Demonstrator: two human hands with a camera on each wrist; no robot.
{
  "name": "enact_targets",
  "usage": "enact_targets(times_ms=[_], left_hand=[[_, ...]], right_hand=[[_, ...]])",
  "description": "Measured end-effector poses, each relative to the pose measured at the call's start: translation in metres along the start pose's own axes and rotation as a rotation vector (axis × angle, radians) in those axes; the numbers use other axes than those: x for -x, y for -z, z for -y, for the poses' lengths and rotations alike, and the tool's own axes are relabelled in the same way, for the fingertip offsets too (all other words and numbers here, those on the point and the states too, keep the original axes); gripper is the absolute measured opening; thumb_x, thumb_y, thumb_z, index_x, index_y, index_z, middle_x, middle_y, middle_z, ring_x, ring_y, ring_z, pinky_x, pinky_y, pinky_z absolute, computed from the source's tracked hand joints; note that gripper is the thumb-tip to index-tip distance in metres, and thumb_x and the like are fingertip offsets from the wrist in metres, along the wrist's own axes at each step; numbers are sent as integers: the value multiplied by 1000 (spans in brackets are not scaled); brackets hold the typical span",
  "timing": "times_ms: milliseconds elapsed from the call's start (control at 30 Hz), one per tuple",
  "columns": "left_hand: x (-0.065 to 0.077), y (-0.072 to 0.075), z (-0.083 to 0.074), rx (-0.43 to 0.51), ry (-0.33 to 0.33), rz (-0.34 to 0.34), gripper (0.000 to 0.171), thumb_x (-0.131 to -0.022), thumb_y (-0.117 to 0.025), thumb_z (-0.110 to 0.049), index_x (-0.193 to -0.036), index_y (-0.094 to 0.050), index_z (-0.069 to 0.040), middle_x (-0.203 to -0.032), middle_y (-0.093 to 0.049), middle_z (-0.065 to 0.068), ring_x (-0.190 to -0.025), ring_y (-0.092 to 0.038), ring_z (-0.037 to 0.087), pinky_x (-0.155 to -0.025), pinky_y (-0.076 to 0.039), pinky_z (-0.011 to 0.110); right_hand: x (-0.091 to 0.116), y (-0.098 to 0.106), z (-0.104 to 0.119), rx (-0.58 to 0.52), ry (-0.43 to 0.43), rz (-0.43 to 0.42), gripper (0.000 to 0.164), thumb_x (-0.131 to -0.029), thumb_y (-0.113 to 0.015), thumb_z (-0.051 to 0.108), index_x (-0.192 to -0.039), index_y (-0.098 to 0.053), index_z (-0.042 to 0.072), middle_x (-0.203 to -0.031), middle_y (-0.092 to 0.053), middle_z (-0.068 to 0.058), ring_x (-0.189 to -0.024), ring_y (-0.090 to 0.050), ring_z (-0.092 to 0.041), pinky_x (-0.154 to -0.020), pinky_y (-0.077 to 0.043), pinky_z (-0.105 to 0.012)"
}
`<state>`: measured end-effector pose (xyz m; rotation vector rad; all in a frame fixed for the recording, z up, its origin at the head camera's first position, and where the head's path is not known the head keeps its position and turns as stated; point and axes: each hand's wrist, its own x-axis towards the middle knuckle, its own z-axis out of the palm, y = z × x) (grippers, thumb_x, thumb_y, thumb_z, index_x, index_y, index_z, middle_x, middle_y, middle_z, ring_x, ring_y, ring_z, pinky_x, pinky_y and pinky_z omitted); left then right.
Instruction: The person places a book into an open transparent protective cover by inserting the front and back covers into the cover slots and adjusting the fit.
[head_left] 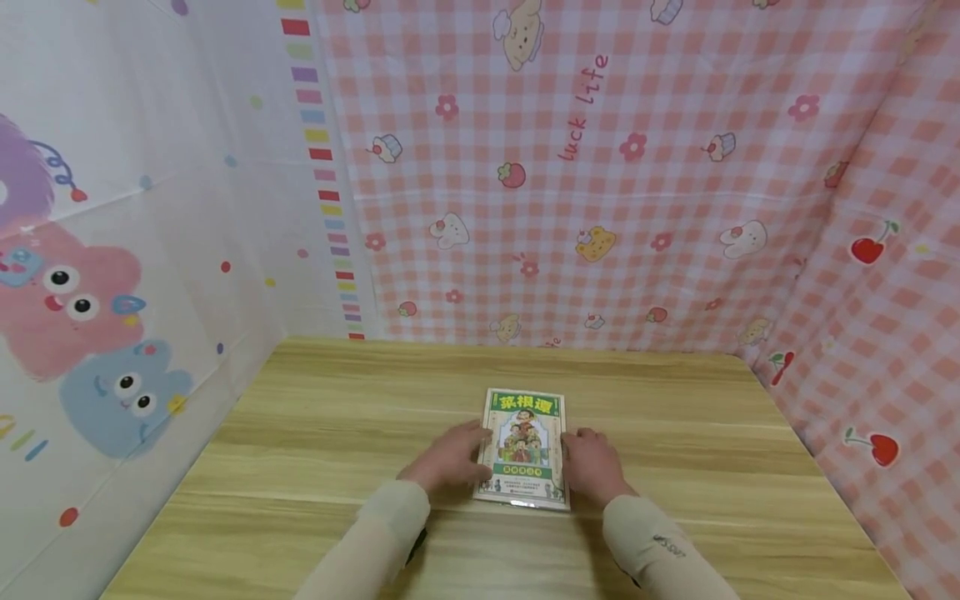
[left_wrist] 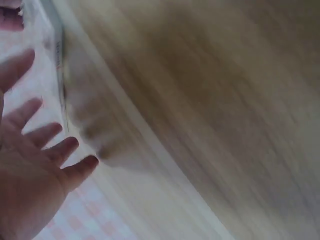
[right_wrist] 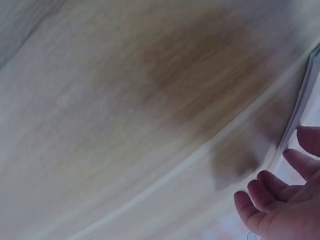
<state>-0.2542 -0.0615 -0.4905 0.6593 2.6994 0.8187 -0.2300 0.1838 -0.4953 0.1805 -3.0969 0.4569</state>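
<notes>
A book (head_left: 523, 450) with a green and cream cover, Chinese title characters and cartoon figures lies flat, cover up, on the wooden table (head_left: 337, 425). My left hand (head_left: 452, 456) is at its left edge, thumb and fingers spread apart. In the left wrist view those fingers (left_wrist: 37, 135) are extended beside the book's spine (left_wrist: 58, 55). On the opposite side my right hand (head_left: 595, 464) has its fingertips at the book's right edge. The right wrist view has the thumb (right_wrist: 309, 140) against or very close to the page edge (right_wrist: 300, 100), with the other fingers loosely bent.
A pink checked cloth (head_left: 600, 192) with cupcakes, flowers and strawberries hangs behind the table and along the right side. To the left hangs a white cloth (head_left: 217, 167) with cartoon creatures and coloured dots. Bare wood surrounds the book on all sides.
</notes>
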Motion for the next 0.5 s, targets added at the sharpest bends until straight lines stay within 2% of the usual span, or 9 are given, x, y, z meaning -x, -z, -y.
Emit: enact_targets(times_ms=[67, 167, 267, 400, 500], left_hand=[[2, -2, -3, -65, -15, 56, 65, -87, -75, -27, -143, -51, -4, -155, -34, 20, -144, -28, 41, -115, -20, 58], [2, -5, -6, -140, -4, 82, 67, -86, -75, -35, -143, -53, -8, -156, -34, 19, -145, -26, 41, -114, -18, 62], [2, -8, -8, -169, 7, 72, 67, -86, -74, -38, -142, -53, -9, -155, -36, 18, -145, -27, 40, -115, -18, 61], [2, -8, -8, -185, 11, 65, 64, -86, -74, -38, -140, -55, -9, -154, -38, 18, -144, -29, 39, -114, -19, 61], [2, -8, -4, -205, 2, 43, 57, -88, -72, -37, -136, -59, -8, -149, -45, 17, -140, -37, 37, -113, -23, 61]], right_hand=[[1, 0, 1, 41, -1, 31, 38, -92, -58, 6, -129, -62, -3, -128, -54, -31, -121, -48, -50, -98, -39, -64], [3, 1, 1, 43, -21, 60, 42, -93, -56, 6, -134, -59, -1, -137, -47, -33, -130, -39, -53, -103, -31, -69], [4, 1, -1, 36, -40, 77, 43, -95, -53, 7, -138, -56, 1, -144, -41, -33, -135, -32, -54, -106, -24, -71], [4, 0, -4, 27, -37, 74, 41, -98, -49, 9, -138, -56, 3, -144, -41, -33, -135, -33, -53, -106, -24, -71], [4, -1, -5, 11, -24, 46, 37, -101, -48, 11, -135, -59, 3, -141, -44, -32, -133, -36, -52, -105, -28, -70]])
